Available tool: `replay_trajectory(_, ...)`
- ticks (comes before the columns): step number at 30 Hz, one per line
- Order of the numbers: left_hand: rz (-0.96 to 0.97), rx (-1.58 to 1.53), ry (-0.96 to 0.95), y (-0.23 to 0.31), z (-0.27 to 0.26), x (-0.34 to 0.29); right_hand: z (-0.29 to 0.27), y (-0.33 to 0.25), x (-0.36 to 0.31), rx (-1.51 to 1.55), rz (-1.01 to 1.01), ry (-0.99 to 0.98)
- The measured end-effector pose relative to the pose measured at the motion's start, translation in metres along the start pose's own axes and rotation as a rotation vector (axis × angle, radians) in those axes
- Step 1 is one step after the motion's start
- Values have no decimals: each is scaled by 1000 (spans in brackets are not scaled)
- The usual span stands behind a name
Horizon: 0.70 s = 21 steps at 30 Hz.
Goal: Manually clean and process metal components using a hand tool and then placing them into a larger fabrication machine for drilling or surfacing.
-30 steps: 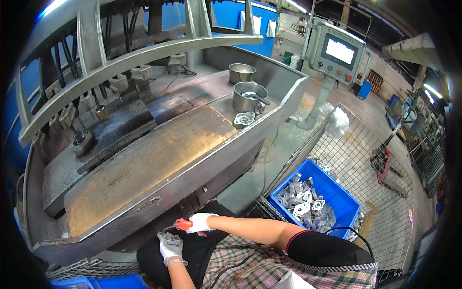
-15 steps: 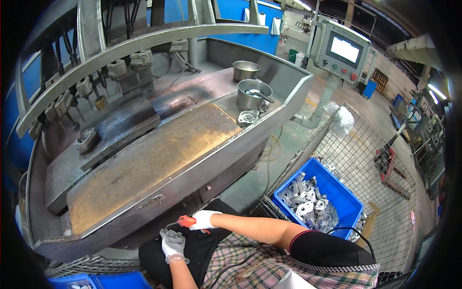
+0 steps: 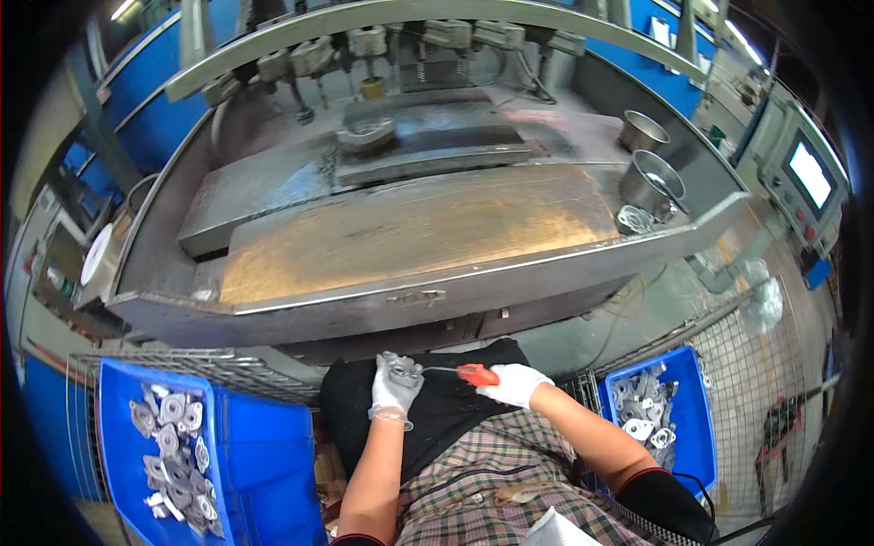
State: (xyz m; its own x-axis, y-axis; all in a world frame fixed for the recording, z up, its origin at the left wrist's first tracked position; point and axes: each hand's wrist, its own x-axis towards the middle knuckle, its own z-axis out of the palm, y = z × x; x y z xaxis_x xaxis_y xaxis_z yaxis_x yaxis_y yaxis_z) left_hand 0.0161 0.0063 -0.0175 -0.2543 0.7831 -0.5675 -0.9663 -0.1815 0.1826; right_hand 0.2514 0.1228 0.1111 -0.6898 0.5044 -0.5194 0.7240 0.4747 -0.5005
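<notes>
Over my lap, my left hand (image 3: 395, 388), in a white glove, is closed around a small grey metal casting (image 3: 399, 368). My right hand (image 3: 517, 386), gloved as well, grips a hand tool with a red handle (image 3: 477, 374) and a thin metal shaft. The shaft points left and its end reaches the casting; whether it touches cannot be made out. One more flanged casting (image 3: 634, 218) lies by the metal pots on the bench, and another grey part (image 3: 368, 133) sits on the machine bed under the spindles.
Blue bins of castings stand on both sides, a left bin (image 3: 211, 428) and a right bin (image 3: 706, 409). Ahead is the metal bench's front edge (image 3: 419, 296). Two pots, a far pot (image 3: 645, 129) and a near pot (image 3: 637, 193), stand at its right. A control panel (image 3: 805, 177) is beyond.
My view has swung left, bringing the left bin into sight. The casting and red-handled tool are still in my hands, held over my lap.
</notes>
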Motion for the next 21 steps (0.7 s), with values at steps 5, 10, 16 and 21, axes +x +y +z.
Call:
replay_trajectory(5,-26,101,-63,4,3,-19,-15,-3,-23,-49,-68,53)
replay_trajectory(10,4,671,-238,-2,89,-79,-70,6,-88,176,-112,325)
replay_trajectory(16,130,1106,-446,41,213,-140,-142,52,-152,626,-34,970)
replay_trajectory(21,1063,1508,-405,68,289,-162,-175,141,-181,547,145,1482)
